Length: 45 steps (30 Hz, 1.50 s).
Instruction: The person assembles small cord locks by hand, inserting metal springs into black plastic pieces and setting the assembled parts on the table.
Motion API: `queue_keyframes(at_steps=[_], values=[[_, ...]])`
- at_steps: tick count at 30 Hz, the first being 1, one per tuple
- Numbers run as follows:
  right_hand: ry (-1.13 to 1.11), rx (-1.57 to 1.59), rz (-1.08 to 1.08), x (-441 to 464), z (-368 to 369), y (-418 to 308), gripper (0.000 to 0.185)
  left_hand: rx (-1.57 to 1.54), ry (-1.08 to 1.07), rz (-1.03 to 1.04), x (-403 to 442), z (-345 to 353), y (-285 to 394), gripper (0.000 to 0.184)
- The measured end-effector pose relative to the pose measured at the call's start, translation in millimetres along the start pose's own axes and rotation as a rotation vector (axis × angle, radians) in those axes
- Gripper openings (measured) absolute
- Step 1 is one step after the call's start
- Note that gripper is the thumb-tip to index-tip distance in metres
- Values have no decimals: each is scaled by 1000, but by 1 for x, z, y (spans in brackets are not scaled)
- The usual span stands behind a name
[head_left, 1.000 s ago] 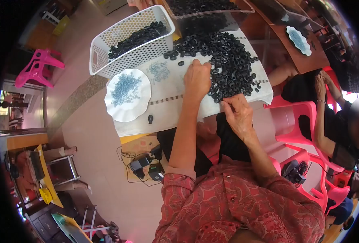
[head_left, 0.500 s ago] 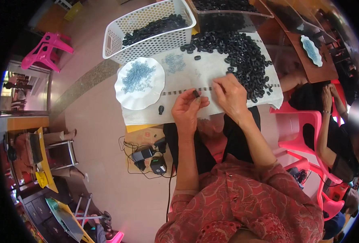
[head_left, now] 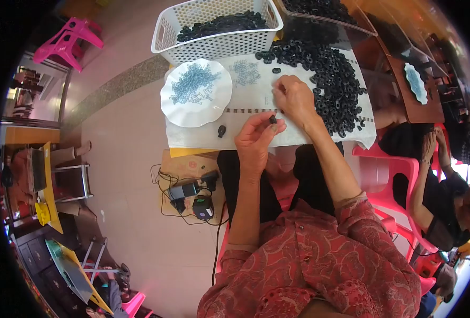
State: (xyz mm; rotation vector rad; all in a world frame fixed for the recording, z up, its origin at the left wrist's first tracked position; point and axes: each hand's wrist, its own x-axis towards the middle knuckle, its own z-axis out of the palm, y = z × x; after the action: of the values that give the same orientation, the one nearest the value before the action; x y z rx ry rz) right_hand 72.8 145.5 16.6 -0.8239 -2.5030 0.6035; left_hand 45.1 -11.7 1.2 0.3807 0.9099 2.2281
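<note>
My left hand (head_left: 254,139) pinches a small black part (head_left: 272,120) between thumb and fingers, above the front of the white cloth. Farther forward and to the right, my right hand (head_left: 297,103) is low over the cloth with its fingers drawn together. Whatever its fingertips hold, if anything, is too small to make out. A few tiny pale pieces (head_left: 266,99) lie just left of those fingertips. Heaped to the right are many small black ring-like parts (head_left: 338,90). A scalloped white plate (head_left: 179,117) carries tiny pale-blue pieces (head_left: 195,82), and more of these lie loose beside it.
A white perforated basket (head_left: 219,46) of black parts stands at the back, beside a clear bin (head_left: 330,21). One black part (head_left: 221,131) lies near the plate. Adapters and cables (head_left: 190,199) rest on cardboard below left. Another person (head_left: 431,175) sits at the right.
My right hand has moved forward over the cloth, away from my left hand. My left hand still holds the black part. The whole view has shifted slightly.
</note>
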Motion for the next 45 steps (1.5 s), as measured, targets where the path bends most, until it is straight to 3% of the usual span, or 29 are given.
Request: queue_keyframes(at_steps=[3, 6, 9, 16, 26, 33, 35, 41, 45], values=[[35, 45, 12, -13, -7, 3, 17, 42, -32, 35, -3, 1, -1, 25], [47, 312, 78, -31, -16, 6, 15, 95, -38, 57, -5, 3, -1, 26], [2, 901, 329, -54, -41, -12, 11, 63, -13, 32, -6, 4, -3, 27], [16, 1103, 378, -92, -63, -21, 12, -97, -54, -22, -13, 10, -5, 27], [70, 1127, 323, -117, -68, -26, 12, -347, -12, -232, -24, 13, -17, 19], [183, 1089, 267, -121, -66, -39, 7, -377, 48, -264, -31, 26, -20, 17], [289, 853, 102, -122, -58, -30, 7, -382, 85, -279, -33, 28, -18, 16], [377, 498, -47, -122, -60, -35, 13, -358, 95, -219, -38, 31, -17, 15], [388, 493, -58, -125, -59, -38, 13, -357, 86, -204, -41, 32, -16, 15]])
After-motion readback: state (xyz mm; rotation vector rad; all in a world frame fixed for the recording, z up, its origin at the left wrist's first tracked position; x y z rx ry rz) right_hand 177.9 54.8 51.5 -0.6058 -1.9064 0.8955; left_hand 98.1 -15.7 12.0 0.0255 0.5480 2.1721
